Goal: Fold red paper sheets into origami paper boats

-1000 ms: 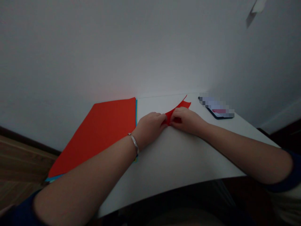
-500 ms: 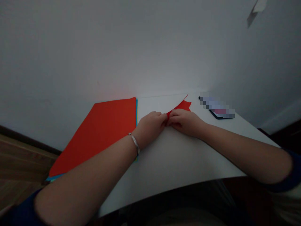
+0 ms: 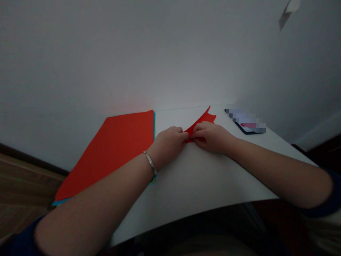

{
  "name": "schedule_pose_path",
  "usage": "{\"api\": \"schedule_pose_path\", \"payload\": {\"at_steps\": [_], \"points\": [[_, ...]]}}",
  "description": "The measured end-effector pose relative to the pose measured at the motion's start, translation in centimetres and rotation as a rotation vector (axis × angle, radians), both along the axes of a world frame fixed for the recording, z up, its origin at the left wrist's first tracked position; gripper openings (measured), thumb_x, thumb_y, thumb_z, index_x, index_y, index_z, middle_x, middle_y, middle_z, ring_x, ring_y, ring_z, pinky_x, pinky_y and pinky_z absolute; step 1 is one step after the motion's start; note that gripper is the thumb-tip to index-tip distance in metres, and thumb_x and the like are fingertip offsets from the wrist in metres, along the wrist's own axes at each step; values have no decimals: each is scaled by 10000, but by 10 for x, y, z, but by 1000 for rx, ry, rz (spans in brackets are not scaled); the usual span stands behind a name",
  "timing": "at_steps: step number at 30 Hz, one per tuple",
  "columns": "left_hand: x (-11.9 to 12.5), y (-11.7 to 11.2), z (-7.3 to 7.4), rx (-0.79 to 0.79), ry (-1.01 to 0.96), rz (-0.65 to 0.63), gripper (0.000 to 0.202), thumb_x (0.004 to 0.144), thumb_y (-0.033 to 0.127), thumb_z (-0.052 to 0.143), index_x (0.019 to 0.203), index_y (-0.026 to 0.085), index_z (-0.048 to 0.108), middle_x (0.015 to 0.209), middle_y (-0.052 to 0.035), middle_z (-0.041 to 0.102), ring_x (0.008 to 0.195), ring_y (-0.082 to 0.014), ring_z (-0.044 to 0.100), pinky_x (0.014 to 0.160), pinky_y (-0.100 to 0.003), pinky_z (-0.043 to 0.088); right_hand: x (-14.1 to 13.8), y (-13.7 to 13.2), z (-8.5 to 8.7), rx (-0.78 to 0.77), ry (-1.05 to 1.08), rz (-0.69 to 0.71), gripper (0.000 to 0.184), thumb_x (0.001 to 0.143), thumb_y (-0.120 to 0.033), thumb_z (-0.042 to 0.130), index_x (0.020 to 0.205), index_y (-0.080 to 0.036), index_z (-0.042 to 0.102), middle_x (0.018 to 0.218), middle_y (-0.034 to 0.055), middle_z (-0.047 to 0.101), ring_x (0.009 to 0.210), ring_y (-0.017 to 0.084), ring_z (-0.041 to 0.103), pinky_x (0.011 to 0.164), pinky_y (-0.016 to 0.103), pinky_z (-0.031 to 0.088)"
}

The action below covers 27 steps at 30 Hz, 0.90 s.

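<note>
A small piece of red paper (image 3: 204, 118) sits on the white table (image 3: 202, 177), its far corner curling upward. My left hand (image 3: 169, 144) pinches its near left end with closed fingers; a silver bangle circles that wrist. My right hand (image 3: 210, 137) is closed on the same piece from the right, covering most of it. The two hands touch at the fingertips.
A stack of large coloured sheets with a red one on top (image 3: 114, 149) lies at the table's left, overhanging the edge. A dark phone (image 3: 246, 124) lies at the back right. A grey wall rises straight behind the table. Wooden floor shows at the left.
The hands stayed in place, shifting slightly. The red paper's free corner has lifted a little higher and its fold between the fingers has tightened.
</note>
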<state>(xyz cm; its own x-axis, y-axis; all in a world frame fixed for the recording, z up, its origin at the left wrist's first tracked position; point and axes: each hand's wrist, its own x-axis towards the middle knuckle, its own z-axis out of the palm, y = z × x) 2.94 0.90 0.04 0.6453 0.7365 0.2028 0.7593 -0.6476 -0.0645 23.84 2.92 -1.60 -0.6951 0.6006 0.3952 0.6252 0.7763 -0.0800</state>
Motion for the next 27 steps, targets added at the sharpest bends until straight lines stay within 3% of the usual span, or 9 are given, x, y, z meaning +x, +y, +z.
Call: {"api": "schedule_pose_path", "payload": {"at_steps": [7, 12, 18, 27], "points": [[-1, 0, 0, 40, 32, -10, 210, 913, 197, 492, 926, 173, 700, 881, -73, 658, 815, -209, 608, 680, -314, 458, 1, -2, 0, 25, -42, 106, 236, 869, -147, 555, 965, -241, 750, 1046, 38, 724, 941, 194, 642, 711, 293, 454], [2, -6, 5, 66, 112, -23, 222, 928, 206, 476, 951, 174, 694, 892, -81, 662, 800, -215, 618, 638, -314, 449, 1, 0, 2, -7, -32, 89, 215, 808, -142, 573, 891, -230, 751, 997, 41, 729, 916, 205, 649, 729, 308, 470], [1, -9, 10, 78, 225, -125, 216, 920, 211, 481, 976, 181, 688, 941, -90, 673, 840, -240, 650, 633, -323, 463, 4, 3, 5, -47, -18, 113, 212, 729, -116, 579, 810, -220, 745, 907, 46, 721, 856, 191, 643, 696, 299, 463], [0, -11, 20, 39, 341, -146, 227, 901, 203, 485, 988, 176, 694, 927, -100, 702, 765, -236, 675, 585, -312, 450, 11, 8, 14, -121, -102, 143, 202, 729, -84, 555, 764, -194, 722, 859, 52, 712, 786, 164, 641, 727, 286, 493]]}}
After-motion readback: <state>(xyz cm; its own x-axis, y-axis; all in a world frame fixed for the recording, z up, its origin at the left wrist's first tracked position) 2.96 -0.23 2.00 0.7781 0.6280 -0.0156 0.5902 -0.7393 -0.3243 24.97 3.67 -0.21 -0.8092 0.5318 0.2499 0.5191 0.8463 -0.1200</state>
